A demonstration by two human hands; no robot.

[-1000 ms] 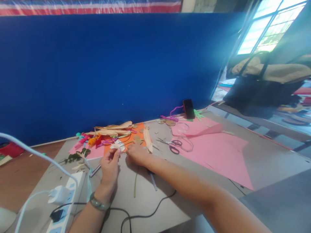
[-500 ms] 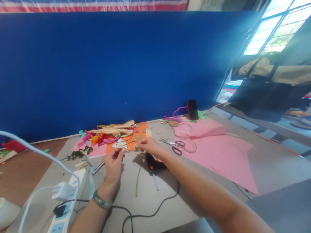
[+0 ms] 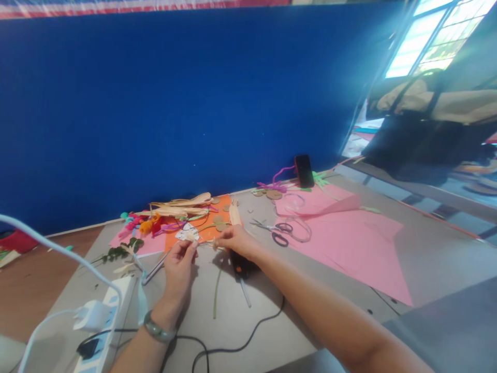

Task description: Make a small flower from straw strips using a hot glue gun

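Observation:
My left hand (image 3: 179,261), a bracelet on its wrist, is closed with thumb and forefinger pinching a small pale husk-like piece (image 3: 191,236). To its right, my right hand (image 3: 236,240) pinches the end of a thin tan strip (image 3: 205,243) that spans the gap between the hands. Whether the strip joins the pale piece I cannot tell. Below my right hand lies a black glue gun (image 3: 239,265), partly hidden by the forearm, with a glue stick (image 3: 245,293) sticking out toward me. A narrow green strip (image 3: 217,295) rests on the table beside it.
Scissors (image 3: 279,237) and pink paper (image 3: 357,248) lie to the right. Behind the hands are orange paper (image 3: 222,206), dried husk strips (image 3: 178,208) and colourful yarn pieces (image 3: 146,227). A phone (image 3: 304,171) leans at the blue partition (image 3: 194,103). A power strip (image 3: 120,292) and cords sit front left.
The view has shifted slightly. My right hand has come a little lower, covering more of the glue gun. Both hands keep their pinch.

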